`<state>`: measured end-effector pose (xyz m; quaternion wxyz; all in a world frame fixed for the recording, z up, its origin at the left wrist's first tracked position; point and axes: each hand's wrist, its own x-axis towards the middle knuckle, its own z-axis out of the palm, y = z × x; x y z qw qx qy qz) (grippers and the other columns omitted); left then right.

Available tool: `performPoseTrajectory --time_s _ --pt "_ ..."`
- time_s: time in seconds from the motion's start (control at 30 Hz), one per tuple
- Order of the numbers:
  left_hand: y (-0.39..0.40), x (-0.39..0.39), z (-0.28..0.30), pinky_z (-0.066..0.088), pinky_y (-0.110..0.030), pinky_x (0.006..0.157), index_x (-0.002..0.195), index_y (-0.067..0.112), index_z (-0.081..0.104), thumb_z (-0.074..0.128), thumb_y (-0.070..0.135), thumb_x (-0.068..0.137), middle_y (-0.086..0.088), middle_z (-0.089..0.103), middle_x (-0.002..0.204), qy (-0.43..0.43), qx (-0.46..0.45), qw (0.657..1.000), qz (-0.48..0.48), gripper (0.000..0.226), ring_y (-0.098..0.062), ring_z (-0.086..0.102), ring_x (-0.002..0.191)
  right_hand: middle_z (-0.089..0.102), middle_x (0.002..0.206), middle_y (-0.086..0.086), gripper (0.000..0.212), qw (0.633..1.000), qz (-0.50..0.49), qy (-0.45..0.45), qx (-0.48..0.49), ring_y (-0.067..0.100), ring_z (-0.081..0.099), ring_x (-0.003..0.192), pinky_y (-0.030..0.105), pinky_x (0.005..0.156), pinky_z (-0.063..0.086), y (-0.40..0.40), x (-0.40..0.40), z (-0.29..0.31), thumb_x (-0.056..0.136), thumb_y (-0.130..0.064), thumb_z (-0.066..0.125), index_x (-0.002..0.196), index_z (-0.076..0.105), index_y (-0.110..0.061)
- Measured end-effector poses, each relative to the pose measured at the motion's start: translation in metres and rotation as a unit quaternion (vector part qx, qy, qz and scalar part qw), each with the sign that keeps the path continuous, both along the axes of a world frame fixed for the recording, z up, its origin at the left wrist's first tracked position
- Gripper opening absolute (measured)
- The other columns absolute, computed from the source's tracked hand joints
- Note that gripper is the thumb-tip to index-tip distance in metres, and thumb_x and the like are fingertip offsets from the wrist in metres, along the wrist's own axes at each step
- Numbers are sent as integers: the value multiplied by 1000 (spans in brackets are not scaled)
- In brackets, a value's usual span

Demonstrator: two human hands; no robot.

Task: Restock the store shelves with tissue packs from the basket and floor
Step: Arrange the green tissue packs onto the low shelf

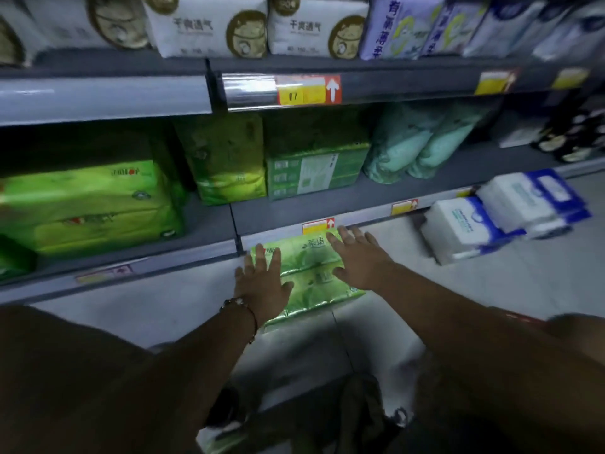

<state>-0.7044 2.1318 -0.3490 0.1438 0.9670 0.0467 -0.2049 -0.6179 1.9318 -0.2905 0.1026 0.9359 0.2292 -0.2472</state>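
Nearest to where I stand, the person's two bare forearms reach down and forward, a beaded bracelet (244,311) on the left wrist. The left hand (263,285) lies flat with fingers spread on the near left corner of a bright green plastic-wrapped tissue pack (311,276), and the right hand (361,260) rests open-palmed on its far right side; neither grip is closed round the pack, both simply press on its top. The pack lies on the pale floor (491,290) just in front of the lowest grey metal shelf (327,204), its far edge touching or nearly touching the shelf's price-tag rail. To the right, two white-and-blue wrapped tissue packs (501,217) also sit on the floor by the shelf edge. On the shelf beyond, more green tissue packs (88,208) stand at left and in the middle, with open grey space in front of them. I'd judge the lift is about to begin, and the risk lies there: the glossy wrap looks slippery, so flat palms without curled fingers could let the soft pack slide or sag, or it could catch on the rail going in.
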Motion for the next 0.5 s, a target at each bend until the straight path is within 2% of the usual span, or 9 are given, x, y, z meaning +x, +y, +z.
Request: performPoseTrajectory --time_s 0.2,0.33,0.4,0.43,0.47,0.5 --pt "-14 -18 -2 19 -53 118 158 26 -4 38 54 99 -18 -11 164 4 -7 999 -44 78 -44 4 149 -2 167 11 81 999 -52 8 8 37 6 152 50 121 10 -7 -30 -12 99 -50 46 159 -1 -24" --pt "-9 -15 -24 24 -52 116 157 34 -2 42 54 98 -20 -4 164 72 -46 995 43 76 -48 15 145 0 166 13 89 983 -168 62 39 41 17 148 53 118 23 -26 -27 -50 94 -51 54 159 0 -23" --pt "-3 -13 -50 29 -51 114 156 39 -4 46 52 96 -21 -1 163 130 -99 979 118 79 -49 25 142 1 165 17 101 943 -297 102 111 44 23 145 54 116 27 -36 -18 -77 89 -51 64 159 -1 -19" --pt "-1 -12 -60 35 -49 112 155 40 -6 50 51 94 -23 5 162 161 -140 965 154 83 -48 34 138 6 164 20 105 901 -381 133 159 44 27 144 54 115 29 -38 -11 -89 87 -47 70 159 0 -15" --pt "-1 -11 -69 44 -44 104 155 40 -8 54 49 93 -24 19 160 182 -190 946 190 88 -43 47 128 20 160 22 103 846 -460 168 211 43 35 140 53 114 33 -39 -4 -98 84 -42 74 157 9 -8" --pt "-4 -10 -75 52 -35 91 155 37 -10 59 43 92 -20 35 153 187 -239 927 220 94 -32 59 113 39 151 23 95 798 -510 201 251 40 48 132 50 110 40 -39 4 -109 81 -40 79 152 28 -3"
